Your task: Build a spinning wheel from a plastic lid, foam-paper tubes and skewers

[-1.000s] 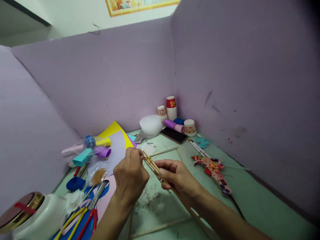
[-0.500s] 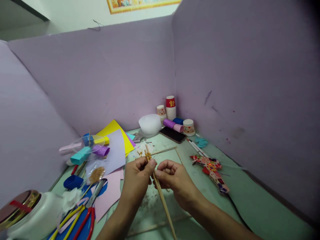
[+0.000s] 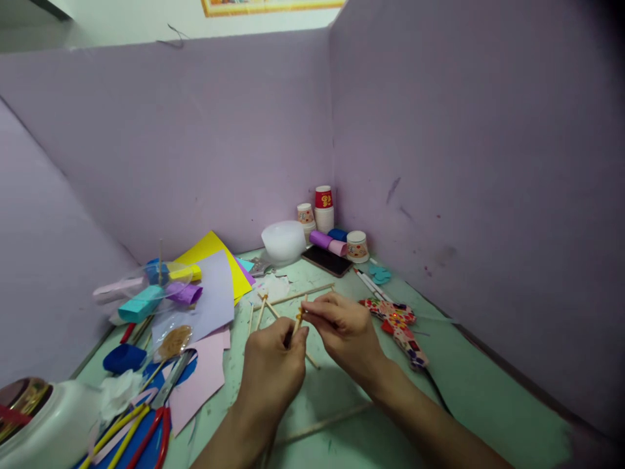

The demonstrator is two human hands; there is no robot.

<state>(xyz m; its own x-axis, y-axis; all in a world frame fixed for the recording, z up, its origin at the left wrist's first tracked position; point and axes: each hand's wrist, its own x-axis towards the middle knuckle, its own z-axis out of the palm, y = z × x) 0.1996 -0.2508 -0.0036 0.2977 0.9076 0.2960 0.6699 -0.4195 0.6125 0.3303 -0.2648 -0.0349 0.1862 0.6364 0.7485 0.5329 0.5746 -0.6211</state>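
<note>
Thin wooden sticks (image 3: pixel 296 324) stand up out of my left hand (image 3: pixel 276 361), whose thumb and fingers are closed round them. A yellowish rubber band (image 3: pixel 299 315) is wound near their upper end. My right hand (image 3: pixel 346 329) pinches at that band with thumb and forefinger; the fingertips partly cover it. Just beyond my left hand, other sticks (image 3: pixel 270 306) lie crossed on the table, bound by a small band near their tips. Another loose stick (image 3: pixel 307 294) lies farther back, and one more (image 3: pixel 325 422) lies nearer me.
A patterned glue gun (image 3: pixel 398 326) with a cord lies right. Behind are a phone (image 3: pixel 327 260), a white bowl (image 3: pixel 284 242) and paper cups (image 3: pixel 357 247). Left are coloured paper (image 3: pixel 215 293), a bag of rubber bands (image 3: pixel 176 340), scissors (image 3: pixel 166 404) and a white jar (image 3: pixel 63 417).
My right hand has moved up to the sticks' banded end. Banded sticks now lie crossed on the table beyond my left hand. The view has shifted slightly right.
</note>
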